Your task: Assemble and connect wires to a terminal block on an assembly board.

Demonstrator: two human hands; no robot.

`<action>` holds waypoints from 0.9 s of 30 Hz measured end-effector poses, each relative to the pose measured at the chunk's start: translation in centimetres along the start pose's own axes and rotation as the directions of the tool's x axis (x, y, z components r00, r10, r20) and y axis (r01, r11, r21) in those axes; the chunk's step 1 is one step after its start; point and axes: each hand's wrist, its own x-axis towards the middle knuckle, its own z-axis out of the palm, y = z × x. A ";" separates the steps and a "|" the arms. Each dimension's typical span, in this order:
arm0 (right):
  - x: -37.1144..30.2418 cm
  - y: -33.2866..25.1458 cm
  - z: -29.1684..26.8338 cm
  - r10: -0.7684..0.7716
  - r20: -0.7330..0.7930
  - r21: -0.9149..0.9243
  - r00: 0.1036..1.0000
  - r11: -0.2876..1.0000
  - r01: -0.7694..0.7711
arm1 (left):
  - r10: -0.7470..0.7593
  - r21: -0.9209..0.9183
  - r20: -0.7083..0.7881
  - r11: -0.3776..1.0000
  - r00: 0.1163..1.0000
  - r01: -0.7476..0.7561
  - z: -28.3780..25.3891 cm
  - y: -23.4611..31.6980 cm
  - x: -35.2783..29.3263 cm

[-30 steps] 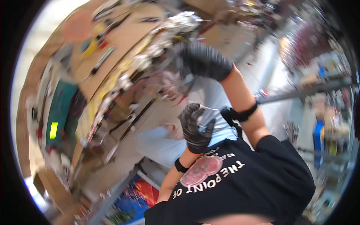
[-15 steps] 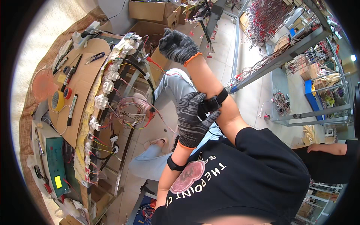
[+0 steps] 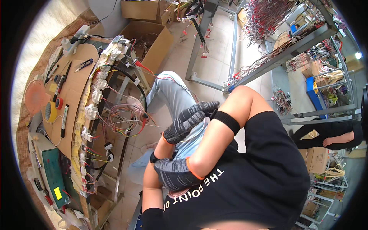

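Note:
Both my hands wear grey-and-black knitted gloves with orange cuffs. My left hand (image 3: 188, 122) is raised in front of my body, its fingers stretched out together toward my right arm, and nothing shows in its grasp. On my left wrist sits a black wristband (image 3: 153, 157). My right hand (image 3: 175, 174) crosses over to that wrist, closed at the band, with its fingertips partly hidden by my left forearm. A wider black strap (image 3: 227, 122) circles my right forearm, next to the left fingertips.
To the left, a bench carries a cable board (image 3: 91, 112) with white connectors, a cardboard sheet (image 3: 78, 92), pens, tape rolls and a green tester (image 3: 51, 172). Wire bundles hang on a metal rack (image 3: 283, 57) at the right. A cardboard box (image 3: 159, 48) stands behind; another person (image 3: 333, 134) is at far right.
My right forearm has swung down and inward from its raised position, bringing that hand to the left wrist. My left hand has let go of the right arm's strap.

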 end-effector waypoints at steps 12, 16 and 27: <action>-1.8 5.0 -3.5 -0.223 -0.045 -0.007 0.974 0.975 0.222 | -0.054 0.323 -0.123 0.942 0.991 0.091 0.0 2.9 2.1; 1.7 6.0 -4.9 -0.323 -0.196 -0.051 0.926 0.946 0.319 | 0.127 0.479 -0.153 0.877 0.980 -0.039 -0.3 1.8 0.6; 1.7 25.1 -2.4 0.275 -0.547 0.187 0.791 0.961 -0.205 | 0.109 0.681 -0.342 0.713 0.934 0.166 -0.9 -7.2 1.3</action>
